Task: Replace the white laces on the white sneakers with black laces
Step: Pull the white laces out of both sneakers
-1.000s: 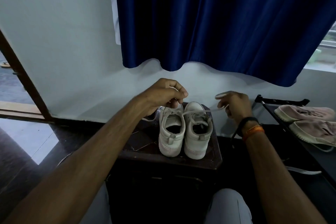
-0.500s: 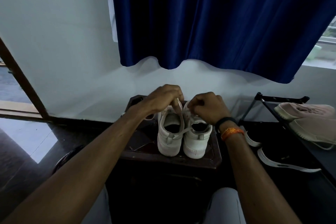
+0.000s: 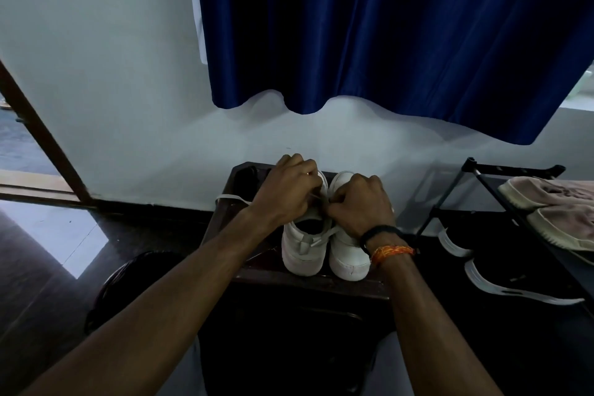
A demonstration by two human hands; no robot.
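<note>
Two white sneakers stand side by side on a dark stool, heels toward the camera. Left hand and right hand both pinch the white lace over the tongues, fingers curled tight. Tugging unevenly could tip a shoe off. Shoe rack holds pink shoes.

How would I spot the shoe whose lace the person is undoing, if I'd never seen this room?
Look below the blue curtain to the small dark table against the wall, where two white sneakers stand side by side, heels toward the camera. It is the left sneaker. Unlike its neighbour, it has a loose white lace trailing off to the left.
</note>
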